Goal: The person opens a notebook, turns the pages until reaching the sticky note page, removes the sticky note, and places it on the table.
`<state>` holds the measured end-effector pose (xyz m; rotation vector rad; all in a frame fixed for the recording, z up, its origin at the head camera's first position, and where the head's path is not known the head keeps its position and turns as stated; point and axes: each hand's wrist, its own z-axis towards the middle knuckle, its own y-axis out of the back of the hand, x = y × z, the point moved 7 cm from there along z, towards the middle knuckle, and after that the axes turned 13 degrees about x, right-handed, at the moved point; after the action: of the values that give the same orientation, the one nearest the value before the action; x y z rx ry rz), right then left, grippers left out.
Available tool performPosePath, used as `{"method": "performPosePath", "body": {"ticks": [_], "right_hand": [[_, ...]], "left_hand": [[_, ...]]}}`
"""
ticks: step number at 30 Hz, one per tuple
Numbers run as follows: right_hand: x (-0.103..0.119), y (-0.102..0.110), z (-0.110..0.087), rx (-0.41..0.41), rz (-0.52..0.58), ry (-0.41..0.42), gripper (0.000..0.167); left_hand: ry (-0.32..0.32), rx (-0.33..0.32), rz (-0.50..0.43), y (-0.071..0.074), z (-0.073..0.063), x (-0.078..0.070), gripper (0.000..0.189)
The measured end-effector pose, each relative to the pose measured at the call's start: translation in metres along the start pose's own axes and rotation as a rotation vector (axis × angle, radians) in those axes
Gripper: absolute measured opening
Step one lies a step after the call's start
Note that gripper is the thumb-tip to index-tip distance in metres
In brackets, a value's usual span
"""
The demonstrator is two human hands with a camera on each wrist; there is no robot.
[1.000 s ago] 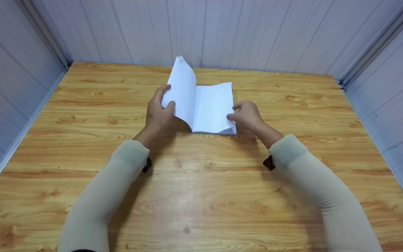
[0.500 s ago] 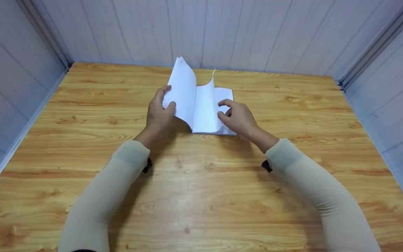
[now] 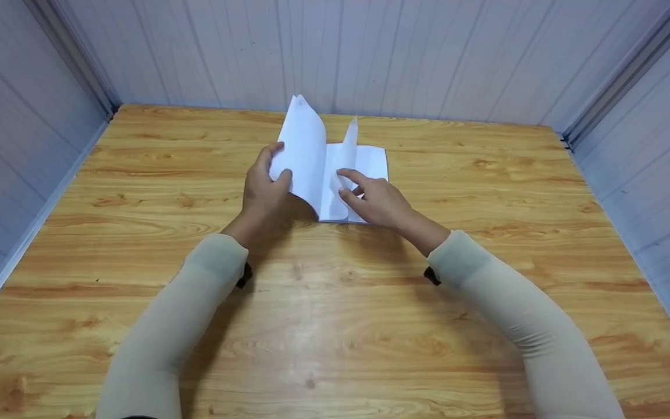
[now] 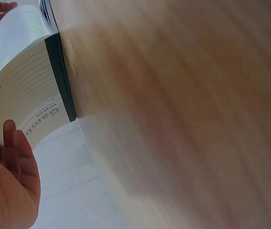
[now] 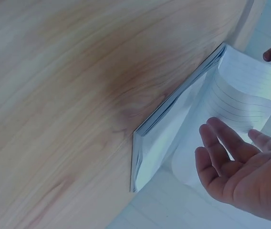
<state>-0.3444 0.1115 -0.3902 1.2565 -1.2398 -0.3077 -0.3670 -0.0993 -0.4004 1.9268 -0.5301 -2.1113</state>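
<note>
An open notebook [image 3: 305, 137] with white, lined pages lies toward the back of the table. My left hand [image 3: 264, 185] grips its raised left part, thumb on the inside page and fingers behind the cover. That cover [image 4: 18, 88] is cream with ruled lines, a dark spine [image 4: 61, 78] and the lettering "Gamb" and "NOTEBOOK" in the left wrist view. A single page [image 3: 350, 139] stands up curled over the right half, and my right hand [image 3: 380, 202] pinches it between thumb and index finger. The other right fingers curve loosely in the right wrist view.
The notebook rests on a wood-grain table [image 3: 323, 326]. A pale panelled wall [image 3: 416, 58] rises behind the far table edge, with further panels at the left and right sides.
My right hand has moved left from the notebook's right edge, lifting the page and bringing it over toward the spine. The left hand keeps its grip in the same place.
</note>
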Motion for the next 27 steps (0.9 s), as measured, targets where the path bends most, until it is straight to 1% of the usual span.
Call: {"method": "performPosePath", "body": {"ticks": [4, 8, 12, 17, 20, 23, 27], "right_hand": [[0.008, -0.006, 0.002, 0.037, -0.052, 0.027, 0.055], [0.013, -0.011, 0.004, 0.054, -0.118, 0.034, 0.056], [0.020, -0.015, 0.007, 0.084, -0.147, 0.049, 0.057], [0.026, -0.021, 0.008, 0.137, -0.162, 0.044, 0.057], [0.027, -0.024, 0.009, 0.157, -0.170, 0.038, 0.057], [0.027, -0.024, 0.009, 0.159, -0.172, 0.033, 0.055], [0.022, -0.018, 0.007, 0.131, -0.178, 0.034, 0.048]], "left_hand": [[-0.041, -0.009, 0.002, 0.001, -0.001, -0.002, 0.053], [-0.103, -0.027, 0.004, 0.001, -0.002, -0.005, 0.051], [-0.132, -0.031, 0.013, 0.002, -0.003, -0.008, 0.052], [-0.109, -0.013, 0.030, 0.001, -0.004, -0.008, 0.056], [-0.095, -0.018, 0.042, 0.001, -0.004, -0.008, 0.056], [-0.088, -0.025, 0.053, 0.001, -0.003, -0.008, 0.056], [-0.075, -0.025, 0.040, 0.001, -0.002, -0.006, 0.056]]}}
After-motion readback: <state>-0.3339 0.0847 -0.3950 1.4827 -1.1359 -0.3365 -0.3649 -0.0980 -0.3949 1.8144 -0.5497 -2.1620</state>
